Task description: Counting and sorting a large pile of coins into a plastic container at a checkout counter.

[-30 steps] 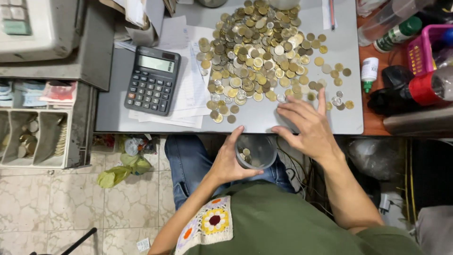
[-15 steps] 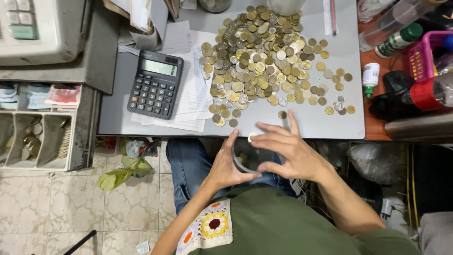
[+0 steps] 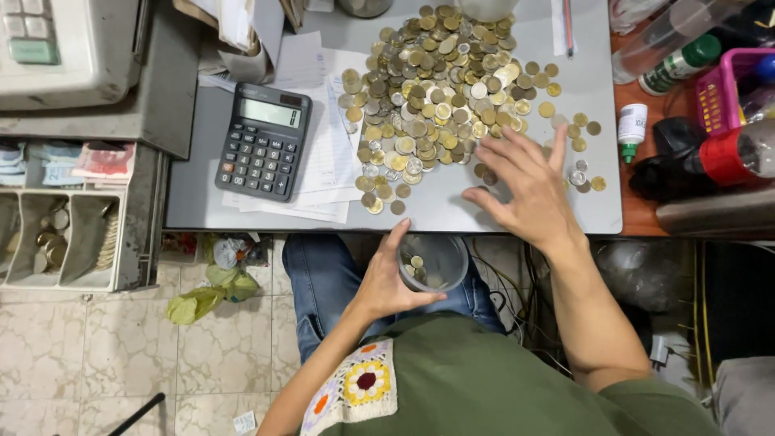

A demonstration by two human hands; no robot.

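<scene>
Grey desk [image 3: 452, 216] under our head camera: our right hand [image 3: 529, 187], fingers spread flat, presses stray coins [image 3: 483, 173] at the near fringe of the coin heap [image 3: 440, 89], close to the front edge. Just below that edge, our left hand [image 3: 387, 282] cups a clear cup [image 3: 436, 260], mouth upward, with bare desk between hand and lip.

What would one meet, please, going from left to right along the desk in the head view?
Cash drawer → black calculator → pile of coins → right hand → small white bottle → pink basket.
</scene>
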